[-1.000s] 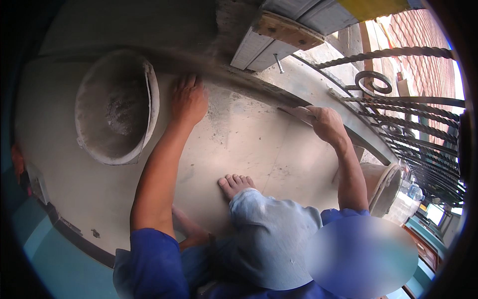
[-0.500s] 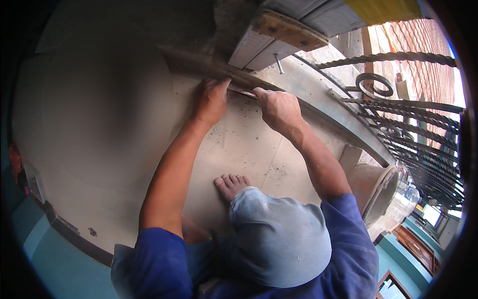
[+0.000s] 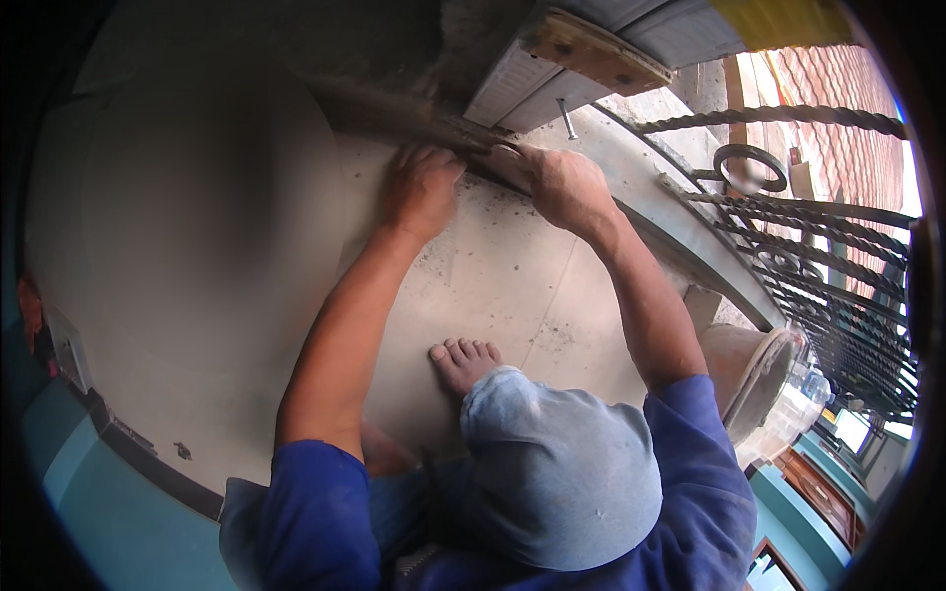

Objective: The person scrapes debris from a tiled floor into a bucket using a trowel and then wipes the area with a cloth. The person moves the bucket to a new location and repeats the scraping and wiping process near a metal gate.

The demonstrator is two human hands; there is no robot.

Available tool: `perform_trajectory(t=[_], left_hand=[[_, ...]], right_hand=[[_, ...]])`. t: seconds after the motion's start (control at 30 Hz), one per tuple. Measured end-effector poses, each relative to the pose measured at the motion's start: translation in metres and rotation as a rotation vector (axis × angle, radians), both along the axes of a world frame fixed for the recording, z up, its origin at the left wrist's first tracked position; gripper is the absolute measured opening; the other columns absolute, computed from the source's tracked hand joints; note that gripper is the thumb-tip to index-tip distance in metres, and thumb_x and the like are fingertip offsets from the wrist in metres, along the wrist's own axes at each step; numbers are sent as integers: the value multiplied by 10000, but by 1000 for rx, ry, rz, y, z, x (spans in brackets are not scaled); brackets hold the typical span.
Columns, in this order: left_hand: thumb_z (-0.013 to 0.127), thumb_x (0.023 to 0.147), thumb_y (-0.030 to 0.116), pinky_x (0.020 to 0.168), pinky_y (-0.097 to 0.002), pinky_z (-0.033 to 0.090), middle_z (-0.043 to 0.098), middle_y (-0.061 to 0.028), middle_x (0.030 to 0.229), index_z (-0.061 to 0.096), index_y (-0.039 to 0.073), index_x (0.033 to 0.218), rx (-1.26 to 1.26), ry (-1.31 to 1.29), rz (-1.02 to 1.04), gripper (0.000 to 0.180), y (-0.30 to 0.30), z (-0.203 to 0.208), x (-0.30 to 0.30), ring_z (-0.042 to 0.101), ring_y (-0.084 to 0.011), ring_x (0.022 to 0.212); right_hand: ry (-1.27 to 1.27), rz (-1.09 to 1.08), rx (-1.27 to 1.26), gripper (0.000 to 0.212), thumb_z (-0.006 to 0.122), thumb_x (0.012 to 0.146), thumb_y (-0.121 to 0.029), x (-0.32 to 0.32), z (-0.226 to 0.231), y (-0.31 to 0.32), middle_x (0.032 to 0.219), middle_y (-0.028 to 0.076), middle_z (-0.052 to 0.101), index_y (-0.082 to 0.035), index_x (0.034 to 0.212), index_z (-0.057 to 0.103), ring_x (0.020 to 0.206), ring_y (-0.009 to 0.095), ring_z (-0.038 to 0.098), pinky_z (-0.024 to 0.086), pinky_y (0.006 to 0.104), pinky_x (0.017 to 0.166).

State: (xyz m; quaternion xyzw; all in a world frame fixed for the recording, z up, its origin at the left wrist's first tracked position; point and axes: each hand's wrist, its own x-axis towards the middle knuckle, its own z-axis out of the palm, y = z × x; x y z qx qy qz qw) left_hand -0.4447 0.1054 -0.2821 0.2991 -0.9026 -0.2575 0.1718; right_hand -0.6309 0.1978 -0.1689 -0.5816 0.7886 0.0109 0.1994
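Note:
My left hand [image 3: 426, 194] is at the base of the low wall, knuckles up and fingers curled, where the floor meets a ledge. Beside it on the right, my right hand [image 3: 572, 187] is closed, its thumb side toward the wall. A thin, flat, dark-edged strip [image 3: 501, 175] shows in the gap between the two hands. Its kind is unclear, and what lies under my left fingers is hidden. Pale floor tiles [image 3: 483, 266] with dark grit on them lie below my hands. My bare foot [image 3: 463, 362] rests on these tiles, and my knee [image 3: 562, 463] is bent in front of me.
A nail [image 3: 567, 118] sticks out below a wooden block [image 3: 596, 54] above my right hand. Twisted metal railing bars [image 3: 788, 118] run down the right side. A dusty bucket [image 3: 744, 369] stands beyond my right elbow. A blurred pale area covers the left.
Both hands have shifted slightly, with the right hand moving up and to the right, closer to the wall. The view has moved a little too. My foot stays planted.

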Motion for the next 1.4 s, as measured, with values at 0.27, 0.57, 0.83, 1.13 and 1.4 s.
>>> perform_trajectory(t=[0.27, 0.57, 0.83, 1.13, 1.4], left_hand=[[632, 845, -11, 1091, -451, 438, 744, -111, 1105, 766, 88, 1111, 32, 135, -140, 314, 4, 4, 11, 625, -313, 1182], [640, 930, 155, 1176, -484, 355, 565, -181, 1416, 582, -21, 1335, -230, -42, 356, 446, -2, 3, 54, 481, -369, 1365], [582, 1005, 324, 1243, -495, 250, 446, -158, 1563, 480, 12, 1463, -200, -237, 186, 563, 0, -7, 48, 359, -325, 1486], [619, 978, 297, 1229, -484, 291, 515, -171, 1502, 530, 6, 1420, -29, 8, -200, 537, 71, 0, 33, 437, -341, 1435], [616, 949, 214, 1215, -547, 273, 489, -194, 1507, 485, 1, 1463, -51, 89, 19, 572, 65, 8, 81, 425, -399, 1426]], right_hand=[[-42, 53, 41, 233, 578, 943, -99, -8, 22, 2, 893, 207, 715, -135, 1155, 666, 883, 413, 694, 524, 530, 757], [0, 135, 89, 233, 559, 898, -54, 22, 8, -12, 836, 165, 717, -109, 1084, 689, 844, 375, 716, 557, 486, 694], [-202, -118, -111, 261, 633, 959, -105, -1, 27, 79, 899, 182, 716, -97, 1218, 667, 814, 321, 710, 554, 411, 727], [-927, -1335, -394, 427, 623, 965, -31, -33, -32, 221, 1156, 141, 690, 32, 1375, 521, 1014, 237, 698, 578, 378, 913], [-1038, -853, -304, 356, 645, 982, -72, 35, -45, 97, 1172, 121, 697, 40, 1309, 562, 1036, 182, 661, 525, 337, 939]])
